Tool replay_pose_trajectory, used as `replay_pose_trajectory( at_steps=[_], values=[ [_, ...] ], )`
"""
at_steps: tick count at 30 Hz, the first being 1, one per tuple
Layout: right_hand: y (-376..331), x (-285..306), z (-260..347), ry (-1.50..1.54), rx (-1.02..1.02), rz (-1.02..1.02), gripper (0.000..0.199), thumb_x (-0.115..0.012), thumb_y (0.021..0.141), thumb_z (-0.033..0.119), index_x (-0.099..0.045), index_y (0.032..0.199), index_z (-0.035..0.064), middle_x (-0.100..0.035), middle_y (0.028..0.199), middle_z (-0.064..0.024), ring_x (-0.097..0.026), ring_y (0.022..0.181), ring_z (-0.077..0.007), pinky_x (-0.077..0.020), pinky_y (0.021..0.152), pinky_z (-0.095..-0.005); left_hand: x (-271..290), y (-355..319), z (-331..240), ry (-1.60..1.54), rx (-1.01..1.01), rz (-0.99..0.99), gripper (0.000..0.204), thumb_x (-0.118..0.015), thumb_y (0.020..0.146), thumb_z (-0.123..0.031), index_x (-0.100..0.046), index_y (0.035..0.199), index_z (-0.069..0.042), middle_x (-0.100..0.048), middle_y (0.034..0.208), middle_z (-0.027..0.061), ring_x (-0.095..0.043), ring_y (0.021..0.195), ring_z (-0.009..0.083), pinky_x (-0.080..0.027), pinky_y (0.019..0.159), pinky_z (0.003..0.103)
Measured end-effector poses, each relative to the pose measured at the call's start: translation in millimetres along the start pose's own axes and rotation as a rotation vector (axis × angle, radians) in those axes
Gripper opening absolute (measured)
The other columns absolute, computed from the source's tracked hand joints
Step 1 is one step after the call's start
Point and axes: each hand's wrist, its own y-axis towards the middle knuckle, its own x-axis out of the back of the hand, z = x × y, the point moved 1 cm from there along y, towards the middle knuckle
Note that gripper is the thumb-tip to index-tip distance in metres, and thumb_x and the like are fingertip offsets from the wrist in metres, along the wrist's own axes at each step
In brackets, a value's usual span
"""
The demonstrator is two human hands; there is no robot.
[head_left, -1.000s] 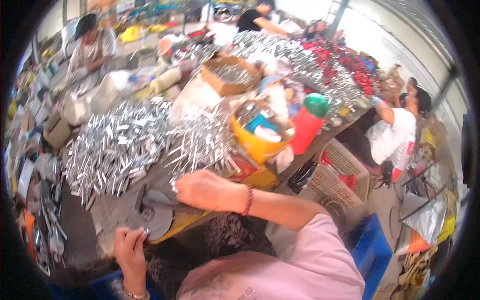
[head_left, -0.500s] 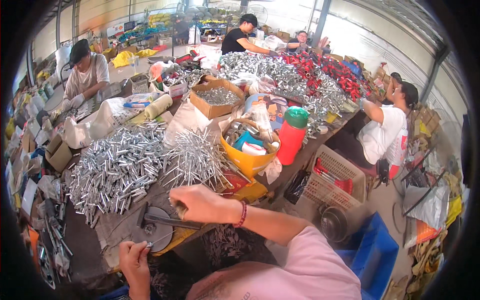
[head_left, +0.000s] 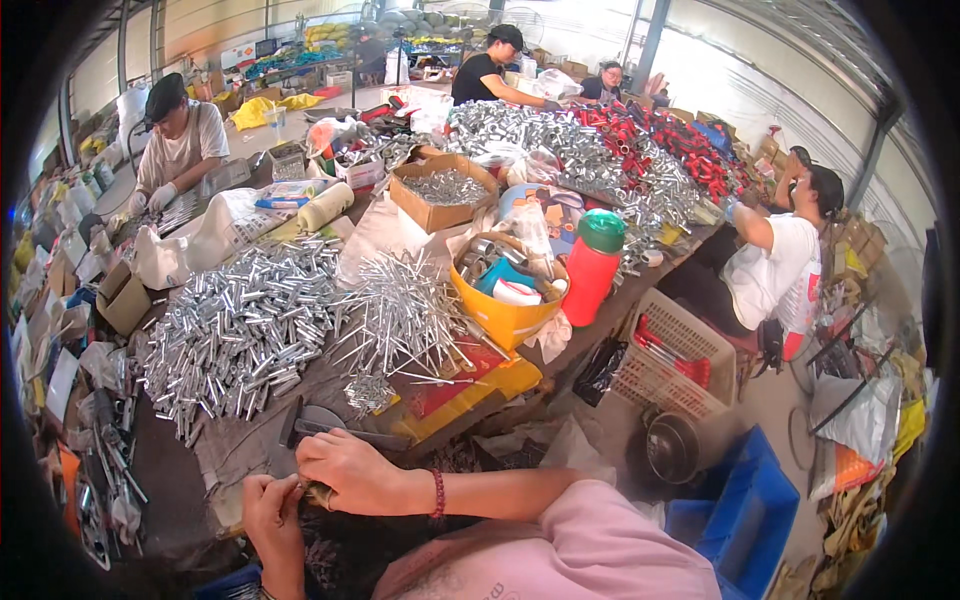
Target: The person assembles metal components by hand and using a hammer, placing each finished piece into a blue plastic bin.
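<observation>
Close to the table's near edge, my left hand (head_left: 272,515) is closed in a pinch, its fingertips meeting those of my right hand (head_left: 345,473). The thin metal rod pinched there earlier is now mostly hidden by the fingers. My right hand is curled shut, and a small brownish piece shows beneath it, too covered to name. Just beyond the hands lie a hammer (head_left: 289,424) and a round grey disc (head_left: 320,414). Farther off are a heap of short metal tubes (head_left: 240,330), a heap of thin metal rods (head_left: 400,315) and a small cluster of metal parts (head_left: 368,393).
A yellow bucket (head_left: 508,318) of mixed items, a red jar with a green lid (head_left: 592,275) and a cardboard box (head_left: 440,213) of small parts stand beyond. Right of the table are a plastic crate (head_left: 660,385) and a blue bin (head_left: 745,520). Several co-workers sit around.
My right hand has come down and left from above the hammer handle to my left hand. The disc and the small metal cluster show differently as it moved. The view has shifted slightly.
</observation>
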Motion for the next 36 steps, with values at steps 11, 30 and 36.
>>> replay_pose_trajectory(
  at_steps=[11, 30, 36],
  values=[
    [3, -8, 2, -0.035, -0.034, 0.045, 0.027, -0.080, 0.074, 0.008, -0.069, 0.097, 0.0032, -0.065, 0.112, -0.0103, -0.064, 0.109, -0.0333, -0.0494, 0.099, -0.0444, 4, -7, 9, -0.003, 0.003, -0.016, 0.018, -0.078, 0.086, 0.005, -0.074, 0.103, -0.001, -0.059, 0.094, 0.0129, -0.062, 0.089, 0.0322, -0.050, 0.079, 0.041],
    [22, 19, 10, -0.219, 0.019, 0.189, 0.015, -0.080, 0.080, 0.004, -0.073, 0.093, 0.0060, -0.068, 0.104, -0.0061, -0.068, 0.101, -0.0293, -0.0496, 0.093, -0.0438, -1, -3, 16, 0.051, -0.091, -0.049, 0.021, -0.086, 0.087, -0.008, -0.081, 0.108, -0.009, -0.066, 0.095, 0.0092, -0.067, 0.086, 0.0302, -0.053, 0.075, 0.040],
    [41, 21, 23, -0.342, 0.121, 0.293, 0.011, -0.073, 0.084, 0.004, -0.070, 0.095, 0.0050, -0.063, 0.102, -0.0098, -0.065, 0.098, -0.0310, -0.0492, 0.094, -0.0448, 3, 0, 20, 0.055, -0.106, -0.047, 0.022, -0.086, 0.087, -0.006, -0.081, 0.109, -0.009, -0.066, 0.094, 0.0089, -0.067, 0.086, 0.0312, -0.053, 0.074, 0.041]
  ],
)
